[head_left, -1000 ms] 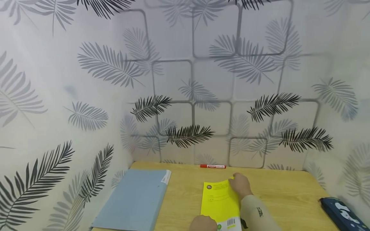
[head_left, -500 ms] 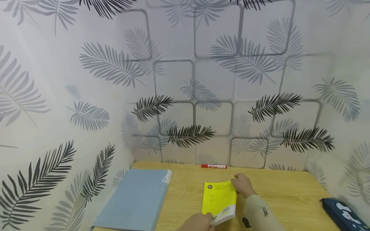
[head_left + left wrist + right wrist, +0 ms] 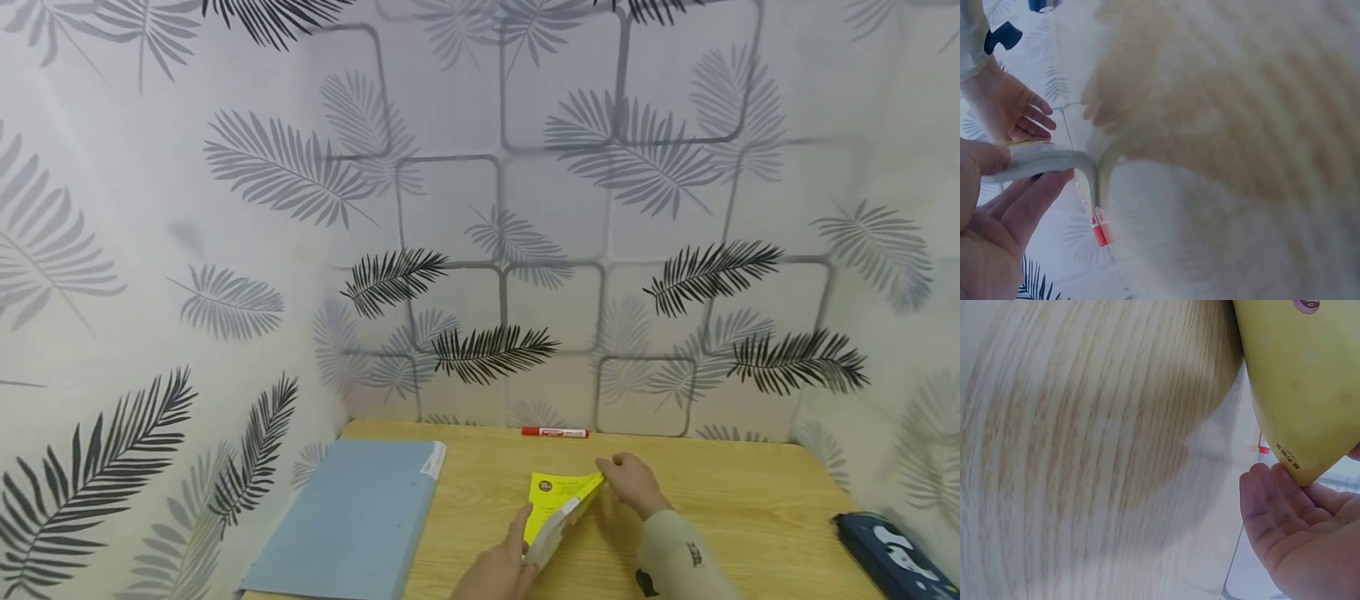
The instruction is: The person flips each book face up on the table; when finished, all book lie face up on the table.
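A thin softcover book with a bright yellow cover [image 3: 549, 502] is tilted up off the wooden table in the head view, its right side raised. My left hand [image 3: 491, 571] grips its near end. In the left wrist view the thumb lies above the bent book [image 3: 1041, 159] and the fingers beneath. My right hand [image 3: 633, 485] pinches the far right corner. The right wrist view has its fingers [image 3: 1285, 506] against the corner of a paler yellow cover [image 3: 1304, 381], with only a bit of what looks like the thumb showing at the edge.
Left of the book lies a light blue folder [image 3: 348, 512]. A red marker [image 3: 555, 432] rests near the table's back edge, by the leaf-patterned curtain [image 3: 555, 208]. At the right is a dark blue pencil case [image 3: 892, 554] with a white cartoon animal.
The book was nearly flat with its yellow face up. Its near end and right side have lifted and turned over leftward, while my left hand moved up along it. The right hand stayed at the corner.
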### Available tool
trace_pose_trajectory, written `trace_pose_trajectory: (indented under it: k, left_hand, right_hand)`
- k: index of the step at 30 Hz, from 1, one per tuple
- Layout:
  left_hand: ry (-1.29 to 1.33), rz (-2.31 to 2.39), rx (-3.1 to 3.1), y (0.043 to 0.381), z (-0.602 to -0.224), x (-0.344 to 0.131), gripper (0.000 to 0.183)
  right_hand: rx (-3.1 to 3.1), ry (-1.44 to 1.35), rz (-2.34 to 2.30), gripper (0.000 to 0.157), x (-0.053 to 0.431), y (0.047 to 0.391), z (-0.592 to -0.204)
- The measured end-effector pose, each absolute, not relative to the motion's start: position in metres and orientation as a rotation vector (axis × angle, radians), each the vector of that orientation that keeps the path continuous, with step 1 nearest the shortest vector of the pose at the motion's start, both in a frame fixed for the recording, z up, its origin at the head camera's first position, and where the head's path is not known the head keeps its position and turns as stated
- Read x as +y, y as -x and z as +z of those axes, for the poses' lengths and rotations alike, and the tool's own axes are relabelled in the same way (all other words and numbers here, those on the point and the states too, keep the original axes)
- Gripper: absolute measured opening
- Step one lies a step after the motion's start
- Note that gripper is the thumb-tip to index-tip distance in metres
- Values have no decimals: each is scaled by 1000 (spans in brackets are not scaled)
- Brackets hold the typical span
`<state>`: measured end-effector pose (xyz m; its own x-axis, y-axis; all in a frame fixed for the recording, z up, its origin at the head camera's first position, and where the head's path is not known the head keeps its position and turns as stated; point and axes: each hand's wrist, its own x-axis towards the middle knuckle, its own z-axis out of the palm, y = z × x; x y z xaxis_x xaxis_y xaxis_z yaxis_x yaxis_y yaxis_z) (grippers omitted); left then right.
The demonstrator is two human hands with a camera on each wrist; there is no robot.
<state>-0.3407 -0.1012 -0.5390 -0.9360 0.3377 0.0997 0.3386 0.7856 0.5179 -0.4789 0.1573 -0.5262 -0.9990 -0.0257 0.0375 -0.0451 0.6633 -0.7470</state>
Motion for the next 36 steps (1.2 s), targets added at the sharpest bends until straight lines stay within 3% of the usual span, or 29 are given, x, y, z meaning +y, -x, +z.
trace_pose_trajectory:
  k: [3, 13, 17, 29, 36]
  left_hand:
    - [618, -736, -2954, 338, -538, -99, 89]
    - [603, -594, -2971, 334, -534, -94, 96]
    - [599, -629, -2960, 331, -533, -94, 96]
    - [596, -712, -2898, 328, -535, -97, 90]
    - [663, -716, -2744, 327, -542, -97, 90]
  right_hand:
    - [-2833, -54, 1298, 69, 156, 478, -527]
    - [-2812, 37, 1503, 79, 147, 473, -527]
    - [-2825, 53, 1498, 85, 147, 469, -524]
    - [-2682, -75, 1791, 85, 146, 470, -523]
    - [-2644, -54, 1791, 100, 146, 477, -526]
